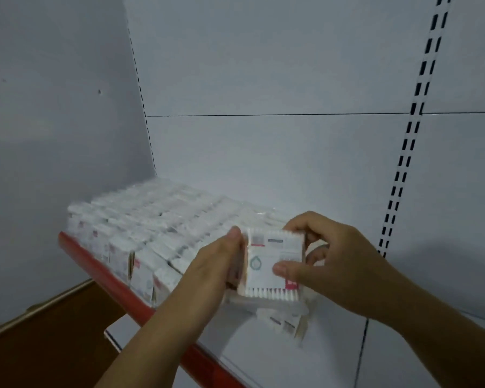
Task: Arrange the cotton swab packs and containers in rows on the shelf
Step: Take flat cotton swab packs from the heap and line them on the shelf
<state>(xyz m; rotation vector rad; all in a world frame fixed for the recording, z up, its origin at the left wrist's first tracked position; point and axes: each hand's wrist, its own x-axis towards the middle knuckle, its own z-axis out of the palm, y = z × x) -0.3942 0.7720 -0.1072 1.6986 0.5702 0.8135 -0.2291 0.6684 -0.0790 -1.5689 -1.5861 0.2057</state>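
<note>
Head camera is showing me holding a flat square clear-plastic pack of white cotton swabs [275, 261] over the front of the white shelf with the red lip [115, 281], just right of the rows of standing packs [151, 228]. I am judging it light, crinkly and slippery, so I am taking it by its edges. My left hand [213, 270] is pinching the left side, and my right hand [333, 264] is curling over the top corner, thumb pressing the label.

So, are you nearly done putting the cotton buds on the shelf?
Partway: rows of packs already fill the left end of the shelf. The left hand and right hand hold one pack now. A few loose packs lie beneath it, and the right side is bare.
</note>
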